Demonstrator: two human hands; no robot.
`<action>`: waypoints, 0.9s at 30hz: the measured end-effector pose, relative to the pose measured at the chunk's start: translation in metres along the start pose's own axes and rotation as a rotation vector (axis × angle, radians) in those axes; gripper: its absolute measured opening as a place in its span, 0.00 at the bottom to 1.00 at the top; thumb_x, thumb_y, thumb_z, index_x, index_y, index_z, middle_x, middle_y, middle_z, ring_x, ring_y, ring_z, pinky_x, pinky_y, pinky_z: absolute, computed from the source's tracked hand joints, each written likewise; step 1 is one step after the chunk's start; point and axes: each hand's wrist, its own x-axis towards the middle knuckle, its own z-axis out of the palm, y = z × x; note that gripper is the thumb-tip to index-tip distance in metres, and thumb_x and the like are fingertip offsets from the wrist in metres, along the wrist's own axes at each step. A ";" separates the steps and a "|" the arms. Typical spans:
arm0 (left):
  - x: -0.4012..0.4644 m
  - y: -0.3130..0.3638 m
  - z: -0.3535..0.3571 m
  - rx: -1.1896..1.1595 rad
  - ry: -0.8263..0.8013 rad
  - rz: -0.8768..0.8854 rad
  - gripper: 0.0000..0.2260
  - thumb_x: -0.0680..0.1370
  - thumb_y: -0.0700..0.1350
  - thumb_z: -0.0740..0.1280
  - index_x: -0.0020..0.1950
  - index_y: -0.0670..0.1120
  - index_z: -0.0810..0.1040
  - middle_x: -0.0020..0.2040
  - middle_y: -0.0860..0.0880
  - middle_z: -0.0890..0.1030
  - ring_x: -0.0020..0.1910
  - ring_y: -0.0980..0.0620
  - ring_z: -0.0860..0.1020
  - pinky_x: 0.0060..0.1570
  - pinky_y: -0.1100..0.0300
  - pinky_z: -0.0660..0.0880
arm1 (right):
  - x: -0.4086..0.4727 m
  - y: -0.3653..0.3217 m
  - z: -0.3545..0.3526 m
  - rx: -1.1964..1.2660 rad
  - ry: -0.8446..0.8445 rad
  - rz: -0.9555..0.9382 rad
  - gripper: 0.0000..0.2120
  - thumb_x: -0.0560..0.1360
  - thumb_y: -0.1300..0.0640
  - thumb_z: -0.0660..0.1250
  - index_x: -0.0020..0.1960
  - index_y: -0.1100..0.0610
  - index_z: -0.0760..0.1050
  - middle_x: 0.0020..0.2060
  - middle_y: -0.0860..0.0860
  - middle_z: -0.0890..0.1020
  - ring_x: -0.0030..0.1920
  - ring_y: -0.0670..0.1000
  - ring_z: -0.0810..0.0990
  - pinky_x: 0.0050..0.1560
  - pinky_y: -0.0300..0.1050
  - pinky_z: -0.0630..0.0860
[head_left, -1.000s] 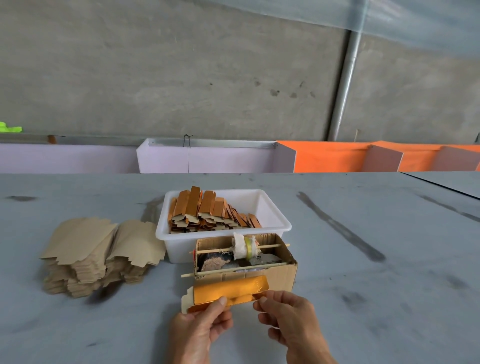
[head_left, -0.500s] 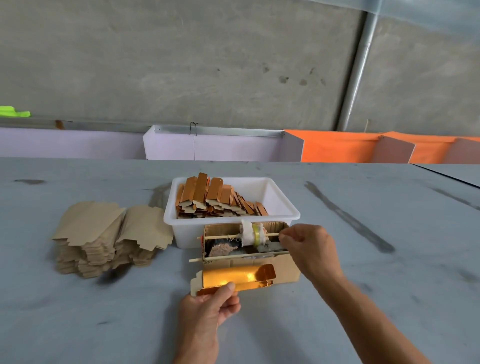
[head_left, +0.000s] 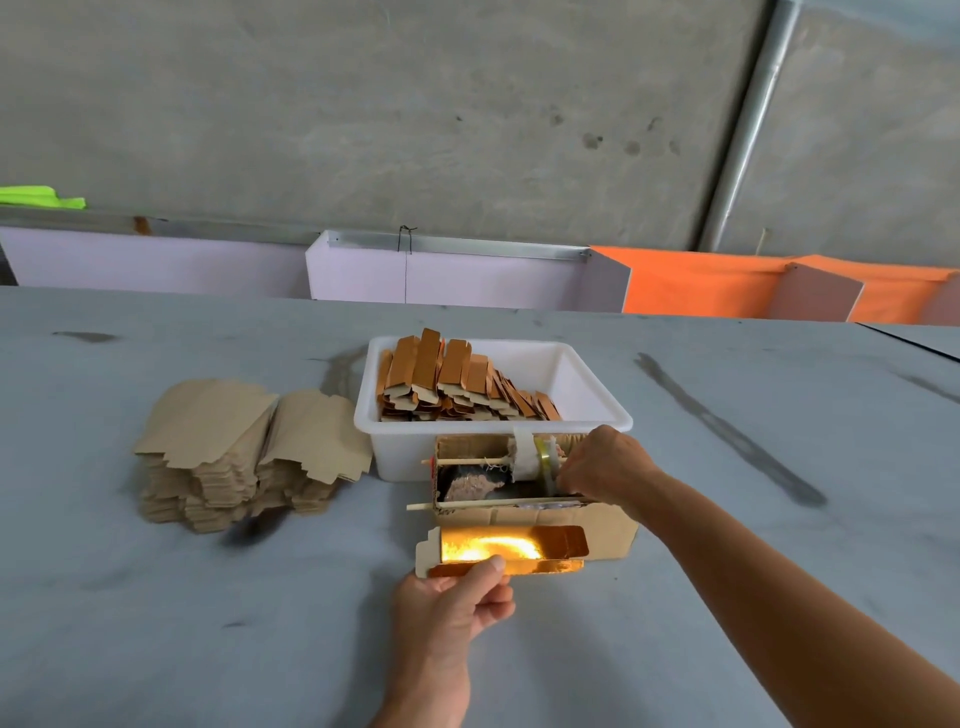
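1. I see a grey, scuffed table (head_left: 156, 597) carrying everything.
2. A white tub (head_left: 405, 457) stands mid-table.
3. At the tub's 9 o'clock, just beside it, lies a stack of flat tan card blanks (head_left: 234, 447).
4. At its 6 o'clock, close up against it, stands an open cardboard box (head_left: 608, 530).

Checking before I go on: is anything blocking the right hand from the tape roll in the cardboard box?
Nothing visible. The right hand reaches into the cardboard box, fingers beside the tape roll on its stick; contact is hidden.
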 end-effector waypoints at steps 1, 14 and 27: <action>0.000 0.000 0.000 0.004 -0.003 -0.001 0.05 0.68 0.35 0.73 0.32 0.40 0.83 0.32 0.38 0.81 0.28 0.48 0.79 0.29 0.58 0.77 | 0.000 -0.002 0.001 0.012 0.002 0.011 0.13 0.74 0.54 0.68 0.55 0.60 0.76 0.39 0.49 0.77 0.37 0.47 0.76 0.30 0.35 0.70; -0.004 0.004 0.001 0.016 0.029 -0.019 0.07 0.68 0.34 0.73 0.31 0.38 0.82 0.31 0.39 0.81 0.27 0.49 0.80 0.28 0.60 0.77 | 0.007 -0.003 0.004 0.172 -0.057 0.092 0.17 0.70 0.57 0.72 0.57 0.57 0.72 0.45 0.52 0.78 0.44 0.49 0.76 0.40 0.37 0.73; -0.002 0.001 0.001 0.011 0.053 -0.039 0.05 0.68 0.36 0.74 0.36 0.35 0.81 0.32 0.39 0.82 0.28 0.48 0.80 0.29 0.59 0.77 | 0.006 -0.005 0.004 0.188 -0.040 0.126 0.21 0.69 0.55 0.74 0.58 0.57 0.71 0.48 0.52 0.78 0.47 0.50 0.77 0.44 0.38 0.75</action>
